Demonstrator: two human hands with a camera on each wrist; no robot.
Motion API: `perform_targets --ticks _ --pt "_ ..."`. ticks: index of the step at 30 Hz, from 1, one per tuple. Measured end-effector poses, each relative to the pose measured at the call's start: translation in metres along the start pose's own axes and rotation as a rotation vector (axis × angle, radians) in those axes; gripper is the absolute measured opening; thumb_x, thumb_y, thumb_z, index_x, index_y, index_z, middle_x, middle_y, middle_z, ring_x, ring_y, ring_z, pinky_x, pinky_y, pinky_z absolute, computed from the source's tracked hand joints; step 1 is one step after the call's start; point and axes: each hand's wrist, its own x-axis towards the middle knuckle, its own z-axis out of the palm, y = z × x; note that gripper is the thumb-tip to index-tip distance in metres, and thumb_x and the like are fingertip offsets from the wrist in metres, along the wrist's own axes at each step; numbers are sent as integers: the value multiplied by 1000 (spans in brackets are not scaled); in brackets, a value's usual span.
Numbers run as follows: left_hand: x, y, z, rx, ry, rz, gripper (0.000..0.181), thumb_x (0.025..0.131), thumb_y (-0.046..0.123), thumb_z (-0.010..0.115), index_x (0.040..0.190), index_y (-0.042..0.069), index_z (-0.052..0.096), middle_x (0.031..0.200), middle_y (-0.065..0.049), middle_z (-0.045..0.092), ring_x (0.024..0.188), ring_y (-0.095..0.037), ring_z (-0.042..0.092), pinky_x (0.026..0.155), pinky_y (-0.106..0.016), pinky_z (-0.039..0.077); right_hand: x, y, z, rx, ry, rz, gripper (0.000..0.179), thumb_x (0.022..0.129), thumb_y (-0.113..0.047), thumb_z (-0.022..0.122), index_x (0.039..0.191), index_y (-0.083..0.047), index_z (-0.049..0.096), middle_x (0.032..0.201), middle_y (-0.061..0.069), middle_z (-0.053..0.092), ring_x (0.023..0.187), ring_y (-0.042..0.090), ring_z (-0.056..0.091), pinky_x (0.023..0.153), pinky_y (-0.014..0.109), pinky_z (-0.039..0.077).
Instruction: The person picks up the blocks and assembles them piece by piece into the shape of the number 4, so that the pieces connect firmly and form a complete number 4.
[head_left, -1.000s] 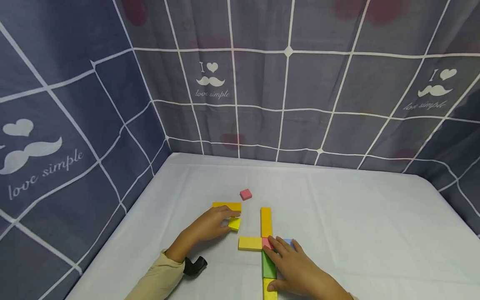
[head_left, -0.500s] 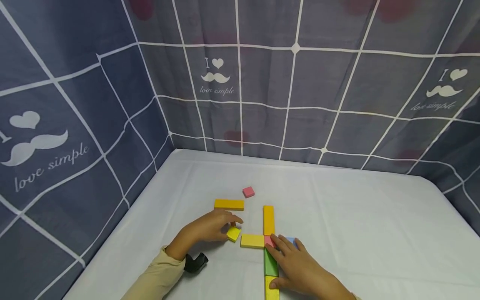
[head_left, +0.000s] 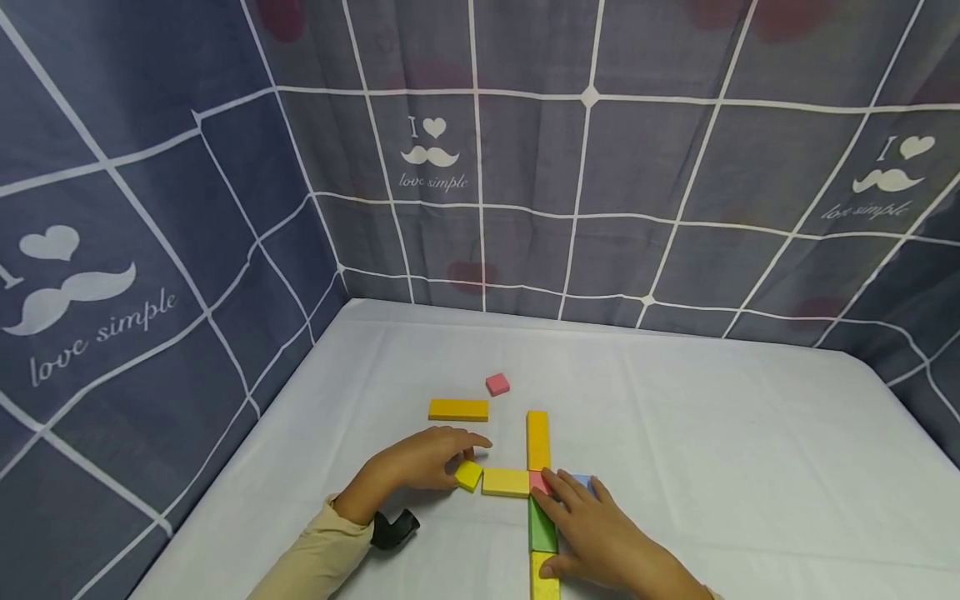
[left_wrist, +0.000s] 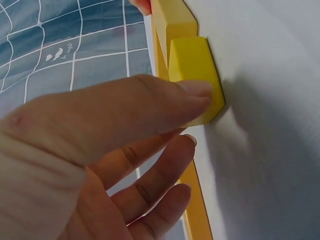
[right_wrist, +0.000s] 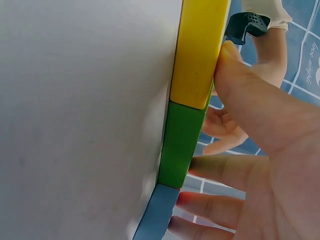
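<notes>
My left hand (head_left: 426, 460) pinches a small bright yellow block (head_left: 468, 476) between thumb and fingers. In the left wrist view the yellow block (left_wrist: 192, 60) is right at the end of a paler yellow block (left_wrist: 175, 20). That pale yellow block (head_left: 506, 482) is the left arm of a cross of flat blocks around a red block (head_left: 537, 482). An orange block (head_left: 537, 440) forms its top, a blue block (head_left: 582, 480) its right side. A green block (head_left: 542, 527) and a yellow block (head_left: 543, 575) run below. My right hand (head_left: 603, 533) rests on these with extended fingers, thumb on the lower yellow block.
A long orange block (head_left: 458, 410) lies beyond my left hand, with a small red block (head_left: 497, 384) farther back. The white-clothed table (head_left: 712, 433) ends at a grey checked curtain (head_left: 525, 167) behind and on the left. A black wrist camera (head_left: 395, 530) hangs under my left wrist.
My left hand has drawn the small yellow block toward me, away from the long orange block, to the pale yellow block's left end. The right hand stays on the cross; the head view shifted slightly.
</notes>
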Motion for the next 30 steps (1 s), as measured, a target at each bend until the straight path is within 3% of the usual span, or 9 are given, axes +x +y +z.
perform_targets --ticks 9,25,30 --pt "0 0 0 -1 4 -4 56 77 9 75 129 16 57 105 4 67 96 -9 58 93 -30 49 -1 1 1 0 13 -5 91 71 -62 66 142 -11 43 149 15 36 136 37 36 103 66 30" --pt "-2 -1 5 -35 -8 -7 56 76 10 77 128 19 58 96 9 59 79 -4 49 76 -18 47 0 0 3 17 -15 24 91 70 -64 65 142 -13 44 149 13 37 137 36 35 104 64 30" --pt "-3 -1 4 -52 -21 -31 60 75 13 79 130 19 56 104 7 63 89 -4 54 84 -22 50 1 0 3 19 -30 41 91 69 -64 66 142 -14 44 149 12 37 138 36 33 105 64 29"
